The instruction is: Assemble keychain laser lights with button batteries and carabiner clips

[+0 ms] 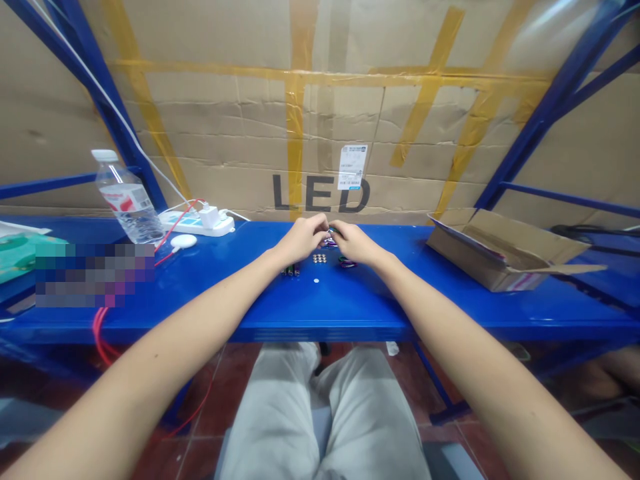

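Observation:
Over the middle of the blue table [280, 303], my left hand [304, 237] and my right hand [354, 242] meet with fingertips pinched together. Whatever they hold between them is too small to make out. Just below the fingers sits a tight block of small, shiny round pieces [319, 258], possibly button cells. Several small dark cylindrical pieces [291, 271] stand or lie below my left hand. Shiny purple and dark pieces [347, 263] lie by my right hand, and more purple shows behind the fingertips. Nearer to me is a small white dot [316, 281].
An open cardboard box [505, 267] rests at the right. To the left are a water bottle [130, 207], a white power strip [220, 225] with cables, a white round charger [183, 241] and a green packet [30, 253]. Behind stands a large taped carton [225, 147].

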Action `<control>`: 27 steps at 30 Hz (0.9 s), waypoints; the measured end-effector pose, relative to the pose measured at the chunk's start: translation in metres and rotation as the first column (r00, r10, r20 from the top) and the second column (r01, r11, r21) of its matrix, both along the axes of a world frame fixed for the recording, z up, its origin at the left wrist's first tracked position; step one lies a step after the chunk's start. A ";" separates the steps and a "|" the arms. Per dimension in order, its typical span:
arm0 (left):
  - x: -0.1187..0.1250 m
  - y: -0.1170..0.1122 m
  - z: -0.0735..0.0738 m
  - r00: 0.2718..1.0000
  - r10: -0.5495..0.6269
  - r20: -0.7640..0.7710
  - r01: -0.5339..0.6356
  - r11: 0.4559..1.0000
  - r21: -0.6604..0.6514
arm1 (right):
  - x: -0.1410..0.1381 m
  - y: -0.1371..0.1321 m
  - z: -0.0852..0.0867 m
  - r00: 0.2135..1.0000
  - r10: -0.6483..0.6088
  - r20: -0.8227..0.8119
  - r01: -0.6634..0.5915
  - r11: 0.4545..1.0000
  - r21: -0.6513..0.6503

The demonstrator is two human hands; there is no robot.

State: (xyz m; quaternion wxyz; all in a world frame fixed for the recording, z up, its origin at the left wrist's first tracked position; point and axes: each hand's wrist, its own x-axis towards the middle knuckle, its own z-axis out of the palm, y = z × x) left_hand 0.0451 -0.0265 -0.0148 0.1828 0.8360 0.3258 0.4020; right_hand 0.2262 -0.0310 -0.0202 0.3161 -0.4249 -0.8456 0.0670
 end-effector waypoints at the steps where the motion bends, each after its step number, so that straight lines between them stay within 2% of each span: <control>1: 0.000 -0.001 0.000 1.000 0.012 -0.021 -0.011 0.999 0.038 | 0.000 -0.001 0.000 1.000 -0.001 0.012 0.001 1.000 0.015; 6: 0.003 -0.003 -0.001 0.998 0.024 -0.063 -0.017 0.993 0.114 | -0.001 -0.007 0.003 0.996 -0.036 0.076 0.032 0.998 0.046; 12: 0.001 -0.002 0.002 0.993 0.041 -0.107 -0.030 0.995 0.100 | 0.001 -0.004 0.002 0.992 -0.056 0.113 0.051 0.998 0.049; 15: -0.012 0.007 0.008 0.989 0.122 -0.079 -0.115 0.990 0.084 | 0.008 0.003 0.002 0.985 -0.157 0.078 0.155 0.987 0.034; 18: -0.034 0.021 0.013 0.973 0.223 -0.054 -0.224 0.975 0.001 | 0.020 0.009 0.003 0.967 -0.253 0.029 0.254 0.964 -0.075; 21: -0.055 0.033 0.016 0.948 0.298 -0.113 -0.306 0.951 -0.055 | 0.031 0.012 0.007 0.955 -0.291 0.058 0.297 0.934 -0.200; 25: -0.070 0.040 0.016 0.909 0.347 -0.231 -0.370 0.927 -0.060 | 0.040 0.014 0.010 0.932 -0.331 0.149 0.357 0.910 -0.210; 27: -0.074 0.041 0.015 0.887 0.337 -0.315 -0.388 0.915 -0.114 | 0.043 0.016 0.010 0.912 -0.350 0.212 0.392 0.897 -0.204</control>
